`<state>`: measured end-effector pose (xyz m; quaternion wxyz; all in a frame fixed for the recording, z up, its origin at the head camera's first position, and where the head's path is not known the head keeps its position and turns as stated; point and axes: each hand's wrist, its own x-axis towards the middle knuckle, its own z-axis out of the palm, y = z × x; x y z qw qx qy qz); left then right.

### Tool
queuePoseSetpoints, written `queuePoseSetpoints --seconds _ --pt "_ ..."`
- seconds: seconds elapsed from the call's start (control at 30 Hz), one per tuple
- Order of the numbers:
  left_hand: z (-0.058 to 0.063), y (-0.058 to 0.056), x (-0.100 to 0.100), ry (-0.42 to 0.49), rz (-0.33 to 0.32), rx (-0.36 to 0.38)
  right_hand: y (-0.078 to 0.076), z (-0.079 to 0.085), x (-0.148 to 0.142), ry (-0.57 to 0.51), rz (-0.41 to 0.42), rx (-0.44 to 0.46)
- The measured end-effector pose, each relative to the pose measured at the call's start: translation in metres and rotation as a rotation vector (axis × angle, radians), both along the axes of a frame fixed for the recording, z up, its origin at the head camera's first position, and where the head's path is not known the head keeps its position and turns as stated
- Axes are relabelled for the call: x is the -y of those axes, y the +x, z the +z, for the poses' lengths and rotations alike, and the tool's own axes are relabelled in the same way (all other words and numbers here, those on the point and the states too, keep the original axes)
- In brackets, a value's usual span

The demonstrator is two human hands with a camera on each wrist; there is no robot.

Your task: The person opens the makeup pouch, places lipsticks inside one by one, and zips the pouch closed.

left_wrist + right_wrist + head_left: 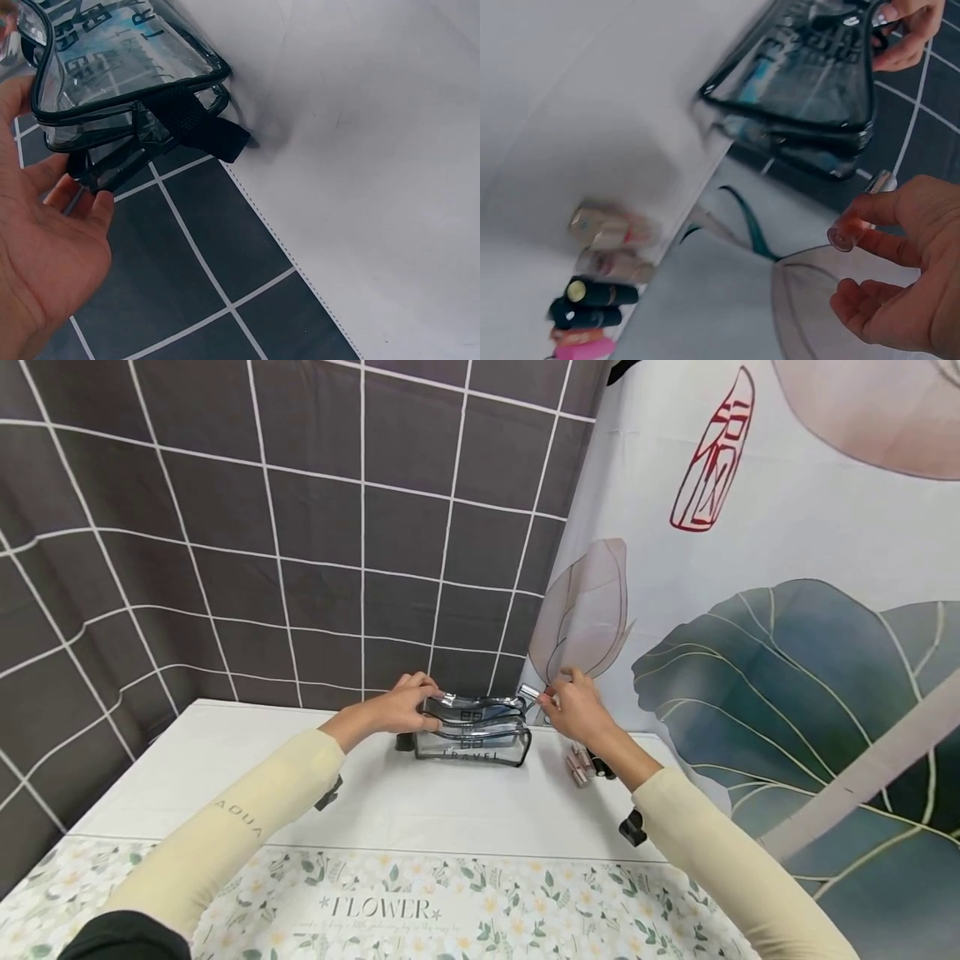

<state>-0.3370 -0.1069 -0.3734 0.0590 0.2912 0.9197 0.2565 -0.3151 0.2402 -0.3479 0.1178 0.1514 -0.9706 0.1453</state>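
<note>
A clear travel pouch (472, 747) with black piping stands near the back edge of the white table. My left hand (403, 704) grips its upper left edge, fingers behind and thumb in front. In the left wrist view, a black strap tab (199, 126) sticks out from the pouch's side. My right hand (579, 708) pinches a small lipstick tube (855, 220), silver at one end and clear pinkish at the other, between thumb and forefinger. The tube is beside the pouch's upper right corner. Its other fingers are loosely bent.
Several lipsticks (604, 292), black, pinkish and bright pink, lie grouped on the table right of the pouch. A dark grid cloth (315, 527) hangs behind, and a leaf-print cloth (750, 693) at the right. Floral cloth (360, 877) covers the front.
</note>
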Motion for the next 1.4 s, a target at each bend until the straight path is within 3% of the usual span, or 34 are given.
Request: queuePoseSetpoints --seconds 0.27,0.6,1.4 --pt "0.002 0.001 0.001 -0.017 -0.006 0.012 0.004 0.008 0.027 0.011 0.084 0.022" --pt "0.003 0.004 -0.001 -0.006 -0.004 0.013 0.008 0.006 0.052 0.056 0.148 0.03" --pt "0.004 0.005 -0.003 -0.02 0.011 -0.007 0.004 -0.002 0.079 0.082 0.19 0.034"
